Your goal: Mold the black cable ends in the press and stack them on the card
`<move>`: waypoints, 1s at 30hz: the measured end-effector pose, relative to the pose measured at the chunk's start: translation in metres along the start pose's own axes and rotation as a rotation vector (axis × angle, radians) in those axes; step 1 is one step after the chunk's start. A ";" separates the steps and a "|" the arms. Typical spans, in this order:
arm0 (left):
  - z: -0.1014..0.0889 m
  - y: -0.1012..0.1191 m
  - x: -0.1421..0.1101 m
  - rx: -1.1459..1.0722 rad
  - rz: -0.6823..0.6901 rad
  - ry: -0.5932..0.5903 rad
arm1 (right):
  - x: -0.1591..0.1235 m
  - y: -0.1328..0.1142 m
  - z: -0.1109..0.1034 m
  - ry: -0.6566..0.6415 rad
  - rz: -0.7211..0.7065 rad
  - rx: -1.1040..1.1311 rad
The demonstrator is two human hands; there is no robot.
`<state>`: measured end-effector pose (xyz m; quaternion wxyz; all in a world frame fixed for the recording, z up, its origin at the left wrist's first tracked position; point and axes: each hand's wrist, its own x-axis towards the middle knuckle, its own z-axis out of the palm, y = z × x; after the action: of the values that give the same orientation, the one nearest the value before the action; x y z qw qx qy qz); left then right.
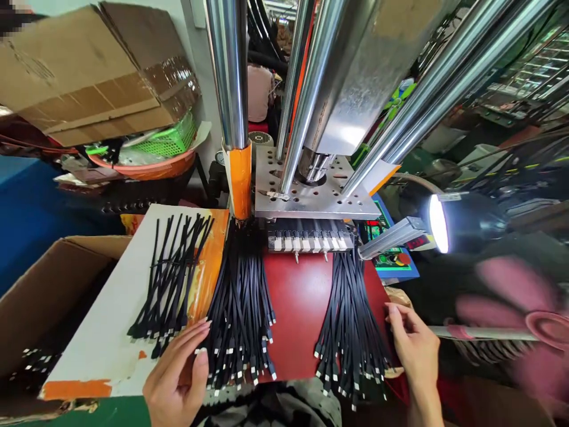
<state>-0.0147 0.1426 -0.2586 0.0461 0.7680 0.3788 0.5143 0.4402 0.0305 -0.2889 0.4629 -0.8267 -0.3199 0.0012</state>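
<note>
My left hand is over the lower right of a white board, fingers stretched out and thumb apart, with nothing in it. Beside its fingertips fans a thick bundle of flat black cables with metal plugs at the near ends. A smaller group of black cables lies on the board behind that hand. My right hand is at the right edge of the red work surface, loosely curved, with no object visible in it. Just left of it spreads another cable bundle. White connectors line a fixture under the press plate.
Steel columns rise around the press. A lit lamp and a control panel are at its right. A pink fan is at far right. An open carton stands left, below a large cardboard box.
</note>
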 end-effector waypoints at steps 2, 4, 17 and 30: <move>0.000 0.002 0.002 0.019 0.002 0.002 | 0.001 0.000 0.001 0.007 -0.006 0.031; 0.000 0.004 0.005 0.025 0.002 0.006 | 0.001 -0.001 0.002 0.024 0.000 0.066; -0.006 -0.007 -0.001 0.037 0.026 -0.085 | 0.041 -0.087 -0.003 -0.395 -0.338 0.085; -0.007 -0.006 -0.001 0.010 -0.026 -0.040 | 0.154 -0.290 0.126 -0.438 -0.860 -0.409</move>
<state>-0.0239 0.1441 -0.2592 0.0565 0.7736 0.3901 0.4962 0.3718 0.3146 -0.0933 0.1728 -0.6744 -0.7135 -0.0785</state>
